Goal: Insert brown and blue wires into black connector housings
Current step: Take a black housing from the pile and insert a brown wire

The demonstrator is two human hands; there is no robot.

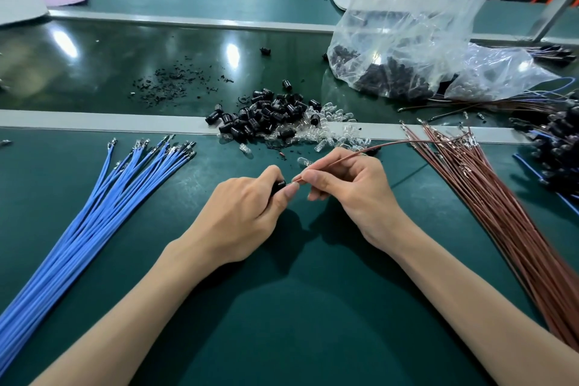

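My left hand (247, 207) grips a small black connector housing (278, 187), mostly hidden between its fingers. My right hand (347, 188) pinches one brown wire (404, 142) close to its near end, whose tip meets the housing's opening. The wire arcs away to the right toward the brown wire bundle (501, 207). A fan of blue wires (103, 207) lies on the green mat at the left. A heap of loose black housings (269, 116) sits just beyond my hands.
Clear bulb-like parts (332, 135) mix into the heap. A clear plastic bag (407, 25) holding black housings stands at the back right. Finished wired housings (557, 147) pile at the right edge. Black debris (172, 81) scatters on the belt. Orange stools stand far behind.
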